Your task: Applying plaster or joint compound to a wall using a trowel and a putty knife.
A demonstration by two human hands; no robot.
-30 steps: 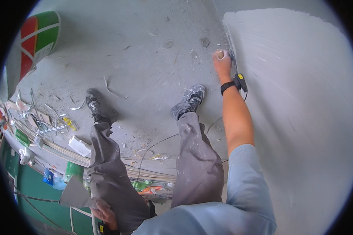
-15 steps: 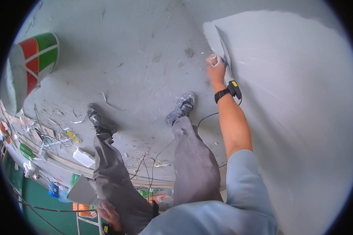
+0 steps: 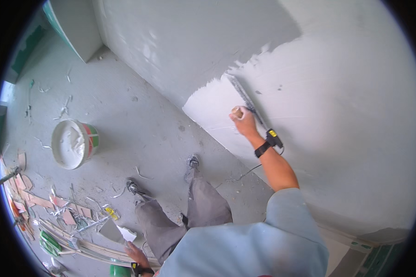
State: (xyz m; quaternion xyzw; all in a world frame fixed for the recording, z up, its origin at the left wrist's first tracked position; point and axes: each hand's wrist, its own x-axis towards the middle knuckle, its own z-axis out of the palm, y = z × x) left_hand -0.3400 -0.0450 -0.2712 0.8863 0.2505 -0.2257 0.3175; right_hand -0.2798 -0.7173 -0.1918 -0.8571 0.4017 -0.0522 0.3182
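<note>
My right hand [image 3: 245, 123] is closed round the wooden handle of a long plastering trowel [image 3: 242, 91]. The trowel's blade lies against the wall, on a wet coat of white filler [image 3: 319, 106] with a ragged edge against the bare grey wall [image 3: 194, 41]. Low at the left, beside my leg, my left hand [image 3: 137, 255] grips a flat grey plate [image 3: 110, 231] by its lower end. The part of the plate under my fingers is hidden. A dark strap with a small device sits on each wrist.
A white, red and green bucket [image 3: 93, 138] of white filler stands on the floor to the left. Board scraps [image 3: 41, 201], long strips [image 3: 85, 244] and a green bag [image 3: 49, 243] lie at the lower left. A thin cable [image 3: 245, 173] runs near my right foot.
My view has risen and turned: my feet look smaller and the bucket's open top shows. The trowel has moved along the wall. Both hands keep their holds.
</note>
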